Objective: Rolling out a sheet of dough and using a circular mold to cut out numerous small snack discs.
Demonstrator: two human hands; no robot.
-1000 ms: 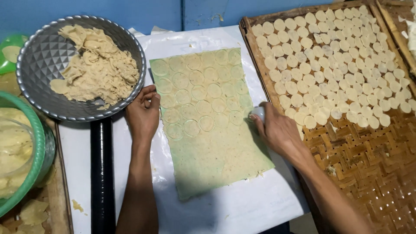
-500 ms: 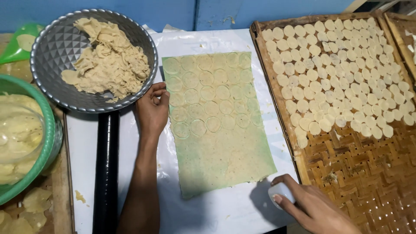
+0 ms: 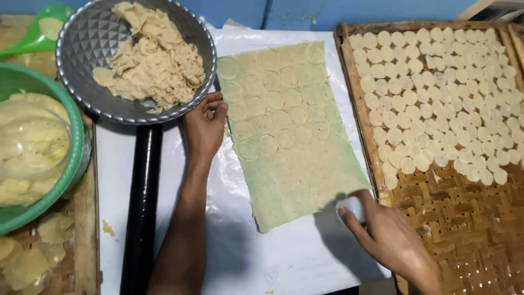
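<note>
The right hand has dropped from the dough sheet's far edge to its near corner, gripping a small round cutter (uncut dough here); the left hand, loosely curled and holding nothing, steadies the sheet's left edge.

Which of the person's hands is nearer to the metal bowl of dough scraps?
Left. The left hand rests on the dough sheet's edge, just below the metal bowl's rim. The right hand is far off, at the sheet's lower right corner, holding a small white cutter.
</note>
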